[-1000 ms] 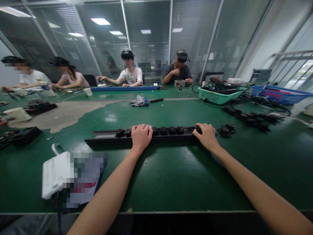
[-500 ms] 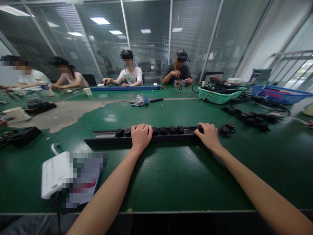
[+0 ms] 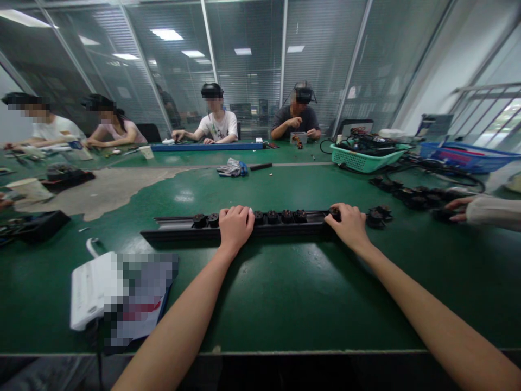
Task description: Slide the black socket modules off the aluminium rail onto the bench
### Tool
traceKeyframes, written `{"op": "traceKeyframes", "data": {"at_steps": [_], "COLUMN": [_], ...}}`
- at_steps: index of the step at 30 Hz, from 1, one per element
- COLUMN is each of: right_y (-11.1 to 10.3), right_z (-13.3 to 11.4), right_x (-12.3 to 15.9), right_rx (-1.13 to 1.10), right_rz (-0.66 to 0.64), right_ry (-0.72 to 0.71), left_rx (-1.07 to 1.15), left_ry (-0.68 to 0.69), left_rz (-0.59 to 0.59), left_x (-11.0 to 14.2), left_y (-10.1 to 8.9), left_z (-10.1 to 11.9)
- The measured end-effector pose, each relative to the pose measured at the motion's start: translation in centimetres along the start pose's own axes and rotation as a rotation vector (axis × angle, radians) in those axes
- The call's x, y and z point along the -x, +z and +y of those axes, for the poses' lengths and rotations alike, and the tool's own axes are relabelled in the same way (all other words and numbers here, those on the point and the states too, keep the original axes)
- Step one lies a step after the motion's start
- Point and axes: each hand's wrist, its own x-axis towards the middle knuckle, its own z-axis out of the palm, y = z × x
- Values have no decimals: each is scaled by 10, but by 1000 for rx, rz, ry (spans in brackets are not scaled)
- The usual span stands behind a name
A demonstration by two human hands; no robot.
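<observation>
A long black channel rail (image 3: pixel 183 235) lies across the green table in front of me, with several round black socket modules (image 3: pixel 286 216) seated in a row along it. My left hand (image 3: pixel 236 227) is wrapped over the rail left of its middle, covering part of the row. At the rail's right end, my right hand (image 3: pixel 349 224) is closed on another black socket module (image 3: pixel 335 213), which sits at the channel's end. Its underside and my fingertips are partly hidden. Just right of that hand lie a few loose modules (image 3: pixel 377 216).
A co-worker's hand (image 3: pixel 458 208) touches a pile of black modules (image 3: pixel 421 195) at the right. Behind are a green basket (image 3: pixel 366 161) of cables and a blue basket (image 3: pixel 468 160). A white box (image 3: pixel 95 290) lies front left; gloves (image 3: pixel 233 168) lie farther back. Several people sit opposite.
A co-worker's sleeved hand has come in from the right and reached the pile of modules. My own hands and the rail have hardly moved.
</observation>
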Motion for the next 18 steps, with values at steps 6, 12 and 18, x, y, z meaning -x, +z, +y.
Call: {"op": "traceKeyframes", "data": {"at_steps": [6,12,18], "right_y": [4,3,4], "right_z": [3,2,4], "right_x": [-1,1,1], "right_rx": [-29,-23,7], "right_rz": [24,18,11], "right_ry": [30,28,31], "left_rx": [-14,7,20], "left_ry": [10,7,2], "left_rz": [10,14,11], "left_x": [0,0,1], "left_y": [1,2,2], "left_z": [-1,-1,-1]}}
